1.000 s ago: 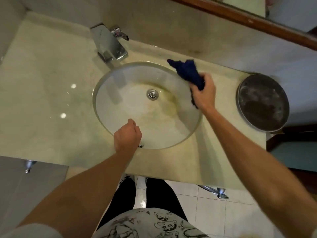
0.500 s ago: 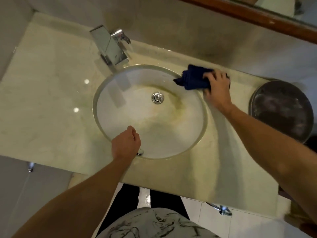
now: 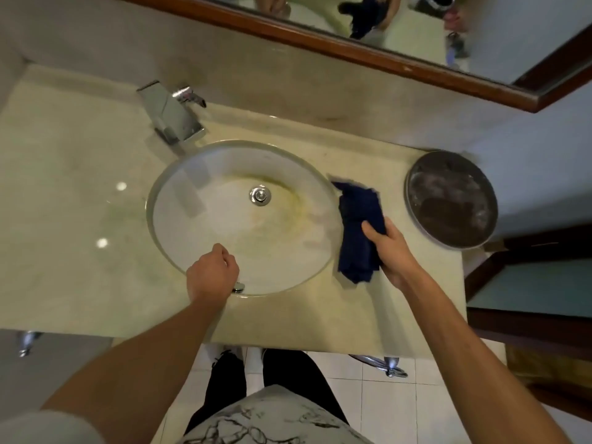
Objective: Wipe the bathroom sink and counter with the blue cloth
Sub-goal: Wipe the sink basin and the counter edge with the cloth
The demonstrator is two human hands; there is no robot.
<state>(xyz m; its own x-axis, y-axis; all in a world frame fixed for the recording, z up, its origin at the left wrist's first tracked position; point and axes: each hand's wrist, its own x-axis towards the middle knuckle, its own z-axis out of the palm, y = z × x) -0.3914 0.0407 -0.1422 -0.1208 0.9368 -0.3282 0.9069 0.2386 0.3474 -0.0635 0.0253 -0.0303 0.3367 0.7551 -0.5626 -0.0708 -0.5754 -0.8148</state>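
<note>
The blue cloth was seen right of centre in the frame, bunched into a long soft fold and lying on the counter along the right rim of the sink. It was gripped at its right side by the right hand, the thumb laid on top of the fabric and the fingers curled round its edge. The left hand was closed in a loose fist holding nothing, and was set at the near rim of the sink, just above a small chrome fitting.

The cloth was judged to be light, limp and easily crumpled, so that no fixed grasp point was required; a hold on the bunched middle, with the palm pressed flat, was judged best for keeping the loose upper end from trailing. Whether it was wet could not be told.

Bounds on the strokes were noted as follows: the round metal bin lid near the cloth at the right, the counter's front edge at the lower part of the frame, the backsplash under the wood-framed mirror at the top, and the square chrome faucet at the upper left of the sink. The widest open room was found on the counter at the left of the frame. A yellowish stain was seen in the basin right of the drain, and firmer rubbing was judged likely to be needed there.
</note>
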